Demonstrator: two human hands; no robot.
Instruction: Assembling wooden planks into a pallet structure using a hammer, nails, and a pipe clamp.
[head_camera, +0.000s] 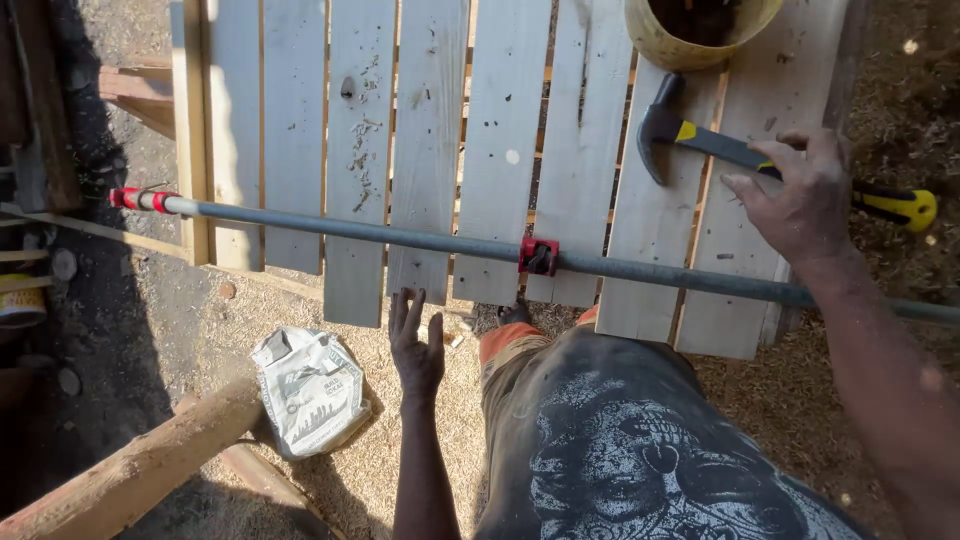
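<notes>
Crossing slats (500, 130): long pipe clamp (400, 237)

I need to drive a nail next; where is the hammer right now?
In the head view, upper right: the hammer lies on the wooden slats, just below the yellow bucket, its handle under the right hand.

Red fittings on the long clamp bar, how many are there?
2. One red fitting sits at the bar's left end past the panel's edge; the other is mid-bar over the slats. The right end runs out of frame.
</notes>
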